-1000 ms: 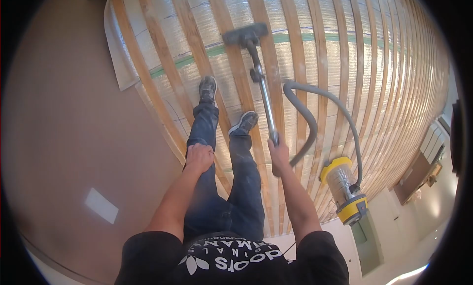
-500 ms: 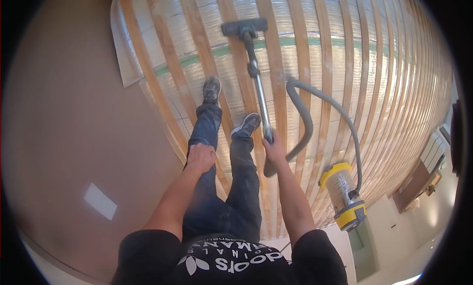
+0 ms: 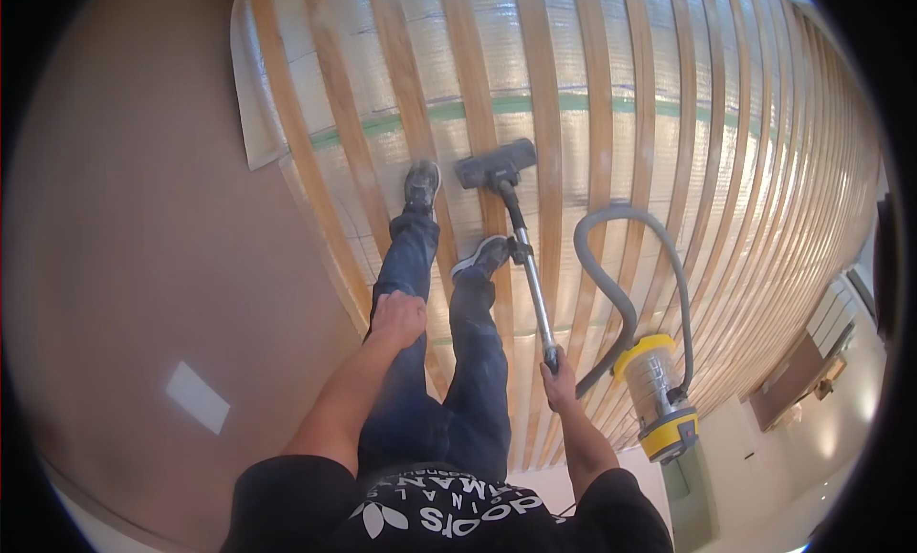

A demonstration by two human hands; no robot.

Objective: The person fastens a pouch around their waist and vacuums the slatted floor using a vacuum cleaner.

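Observation:
My right hand is closed around the grip of the vacuum cleaner wand, a shiny metal tube. At its far end a dark, wide floor nozzle lies tilted across a wooden batten, close to my shoes. From the grip a grey hose loops to the right and back to the yellow and grey vacuum cleaner. My left hand rests by the knee of my jeans, its fingers curled in; nothing shows in it.
Wooden battens run in parallel rows over silvery foil sheeting, crossed by green tape. A plain brown surface borders them on the left. At far right, light panels stand beyond the battens.
The nozzle has been drawn back from beyond the green tape toward my feet. My right hand has moved back and slightly right, and the hose loop has shifted. My left hand stays by the knee.

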